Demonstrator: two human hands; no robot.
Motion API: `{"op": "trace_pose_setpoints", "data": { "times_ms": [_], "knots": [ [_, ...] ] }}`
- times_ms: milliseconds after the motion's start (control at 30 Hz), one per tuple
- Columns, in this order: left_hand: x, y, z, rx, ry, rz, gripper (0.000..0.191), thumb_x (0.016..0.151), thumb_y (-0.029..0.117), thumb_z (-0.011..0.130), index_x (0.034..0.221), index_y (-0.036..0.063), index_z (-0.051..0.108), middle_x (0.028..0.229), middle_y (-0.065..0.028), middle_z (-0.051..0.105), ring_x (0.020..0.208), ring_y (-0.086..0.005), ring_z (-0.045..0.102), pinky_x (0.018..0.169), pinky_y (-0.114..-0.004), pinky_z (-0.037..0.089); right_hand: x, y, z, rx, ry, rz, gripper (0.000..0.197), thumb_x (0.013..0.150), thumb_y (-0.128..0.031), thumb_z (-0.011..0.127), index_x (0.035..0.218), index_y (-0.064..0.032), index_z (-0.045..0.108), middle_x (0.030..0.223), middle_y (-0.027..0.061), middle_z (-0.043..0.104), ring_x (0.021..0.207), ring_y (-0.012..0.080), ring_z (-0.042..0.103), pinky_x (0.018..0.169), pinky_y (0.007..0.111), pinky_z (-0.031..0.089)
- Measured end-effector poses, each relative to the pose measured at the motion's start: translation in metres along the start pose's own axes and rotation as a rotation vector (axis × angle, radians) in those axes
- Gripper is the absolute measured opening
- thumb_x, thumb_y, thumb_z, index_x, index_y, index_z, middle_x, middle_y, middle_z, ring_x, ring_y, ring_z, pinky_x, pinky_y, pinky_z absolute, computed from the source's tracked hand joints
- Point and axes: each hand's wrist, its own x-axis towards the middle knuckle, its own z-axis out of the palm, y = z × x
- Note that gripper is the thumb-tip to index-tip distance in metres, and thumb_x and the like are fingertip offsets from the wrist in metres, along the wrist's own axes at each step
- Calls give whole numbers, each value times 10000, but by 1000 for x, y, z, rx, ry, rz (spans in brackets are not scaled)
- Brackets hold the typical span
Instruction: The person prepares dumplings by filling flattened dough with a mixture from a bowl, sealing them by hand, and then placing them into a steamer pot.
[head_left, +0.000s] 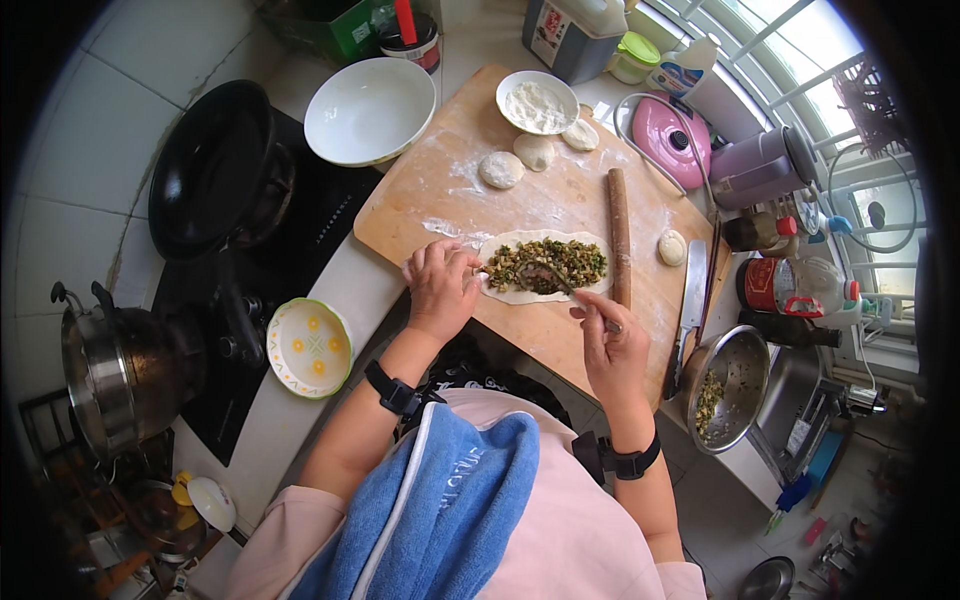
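A flattened oval dough sheet (517, 298) lies on the wooden board, a chopped green-and-brown filling (574, 255) spread along most of its length. My left hand (444, 285) is at the sheet's left end, thumb and fingertips pinching its edge. In my right hand (613, 349) is a metal spoon (551, 277), its bowl down in the filling near the sheet's front side. Just right of the dough rests a wooden rolling pin (619, 232), pointing away from me. Flour-dusted dough pieces (501, 170) sit farther back, and another dough piece (672, 247) lies right of the pin.
The cutting board (420, 195) carries a bowl of flour (537, 103) and a cleaver (691, 292). Right of it stands a steel bowl (731, 390) with leftover filling. A white bowl (370, 112), a patterned dish (309, 349) and a black wok (214, 172) are left. Bottles (795, 285) line the right.
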Motion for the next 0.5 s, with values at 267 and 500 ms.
{"op": "trace_pose_setpoints", "data": {
  "times_ms": [267, 500],
  "knots": [
    [1, -2, 8, 43, -51, 43, 159, 770, 149, 700, 924, 169, 662, 1204, -81, 539, 1164, -302, 446, 990, -502, 306, -1, -4, 3, -151, -72, -68, 201, 862, 25, 633, 1035, -43, 710, 822, 109, 713, 770, 249, 688, 678, 333, 544],
    [7, 4, 9, 20, -58, 66, 174, 752, 140, 697, 920, 170, 659, 1209, -84, 531, 1166, -308, 445, 977, -504, 307, -5, 11, -11, -98, 50, 36, 173, 894, 19, 621, 1042, -15, 703, 831, 135, 708, 758, 232, 685, 675, 320, 538]
  ]
}}
